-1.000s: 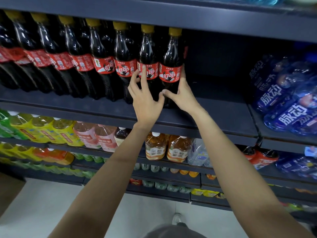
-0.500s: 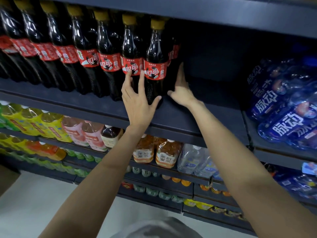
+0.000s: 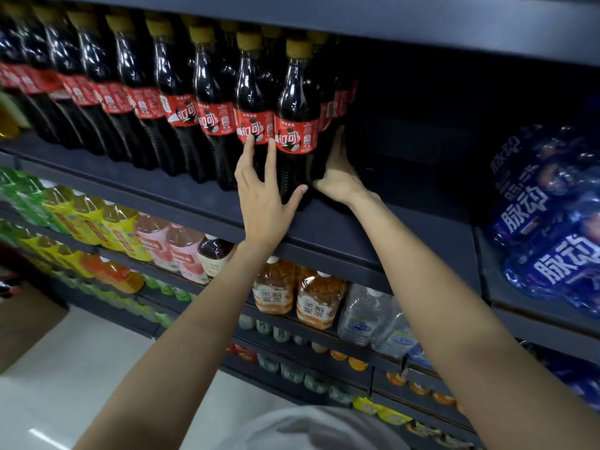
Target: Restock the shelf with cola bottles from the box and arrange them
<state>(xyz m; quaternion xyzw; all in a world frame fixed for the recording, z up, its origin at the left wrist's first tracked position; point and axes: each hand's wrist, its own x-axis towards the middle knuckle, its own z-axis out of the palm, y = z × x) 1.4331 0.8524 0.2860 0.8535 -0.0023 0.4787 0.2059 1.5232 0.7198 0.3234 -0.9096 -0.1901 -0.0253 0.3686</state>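
Head view. Change since half a second ago: both hands sit in much the same pose at the end of the cola row, right hand [image 3: 337,177] now flatter along the far side of the last bottles. Left hand [image 3: 263,193]: fingers straight and spread, tips touching the fronts of the two end bottles, thumb against the base of the end cola bottle [image 3: 297,125]; not gripping. Right hand: fingers extended, pressing the row's right flank. Cola bottles [image 3: 181,102]: dark liquid, yellow caps, red labels, upright in a front row with more behind, on the upper shelf [image 3: 406,228]. Blue drink packs [image 3: 548,222] lie well right.
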